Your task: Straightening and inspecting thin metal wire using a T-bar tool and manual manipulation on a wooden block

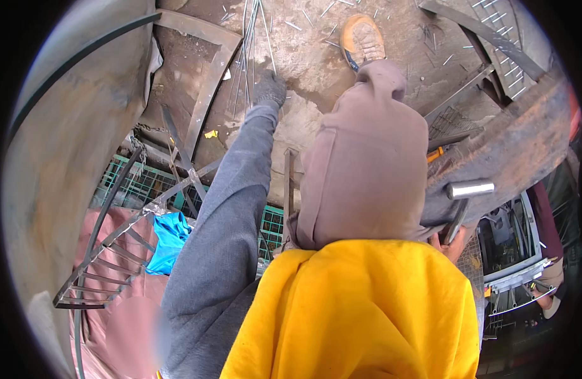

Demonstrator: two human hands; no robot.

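Note:
My left hand (270, 88), in a dark grey glove, reaches down to the ground with its fingers closed on a thin metal rod (265, 28). More thin rods (243, 69) lie in a loose bundle just left of it. My right hand (454, 245), low at the right beside my bent knee, grips a hammer (471, 189) by its handle. The hammer's short, shiny cylindrical head points up. Part of this hand is hidden behind my yellow top.
Short cut rod pieces (293, 26) litter the ground. A flat metal frame (210, 82) lies left; a rusty steel beam (512, 151) runs along the right. A welded ladder-like frame (114, 265), blue cloth (171, 243) and green mesh (136, 184) are at lower left. Another person's leg (550, 278) shows far right.

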